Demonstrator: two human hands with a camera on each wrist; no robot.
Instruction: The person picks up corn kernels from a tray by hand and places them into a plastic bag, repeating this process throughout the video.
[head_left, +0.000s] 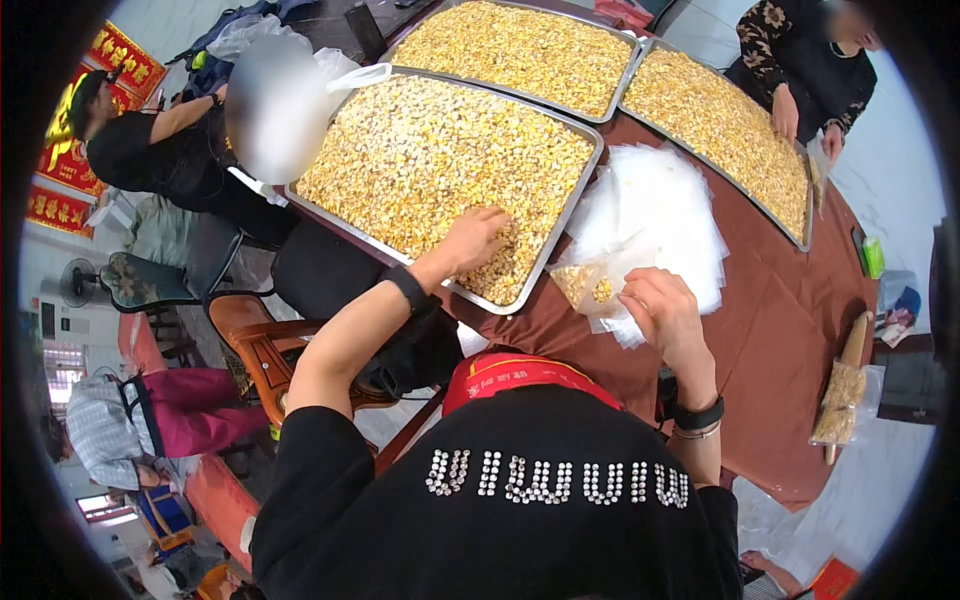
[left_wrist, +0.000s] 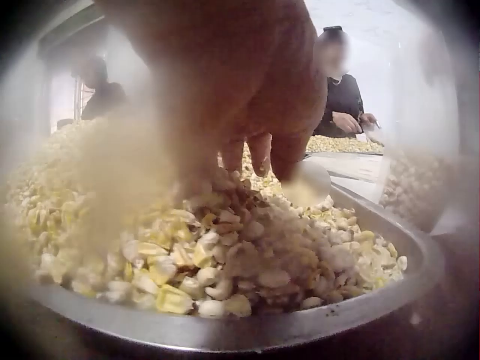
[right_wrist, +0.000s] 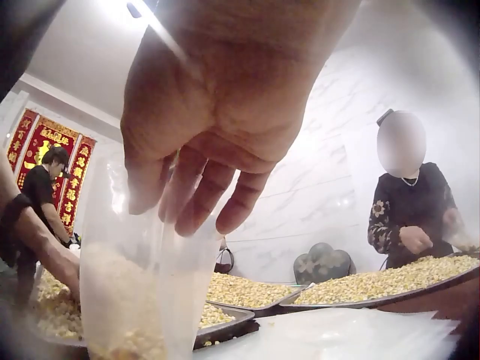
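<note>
My left hand point(head_left: 478, 240) reaches over the near corner of a metal tray point(left_wrist: 225, 336) heaped with yellow and white corn kernels point(head_left: 440, 150). In the left wrist view its fingers point down to the kernels, the tips partly hidden among them. At the tray's right side, my right hand point(head_left: 665, 308) pinches the upper edge of a clear plastic bag point(head_left: 580, 287). Some kernels lie in the bottom of that bag, which hangs upright below the fingers in the right wrist view. Behind it, a pile of flat clear bags point(head_left: 655, 215) spreads over the brown tablecloth point(head_left: 770, 330).
Two more kernel trays stand behind, one at the back point(head_left: 520, 50) and one at the right point(head_left: 720, 130). A person point(head_left: 800, 80) works over the right tray; another point(head_left: 165, 150) is at the left. Filled bags point(head_left: 840, 400) lie at the table's right edge. A wooden chair point(head_left: 255, 340) stands left.
</note>
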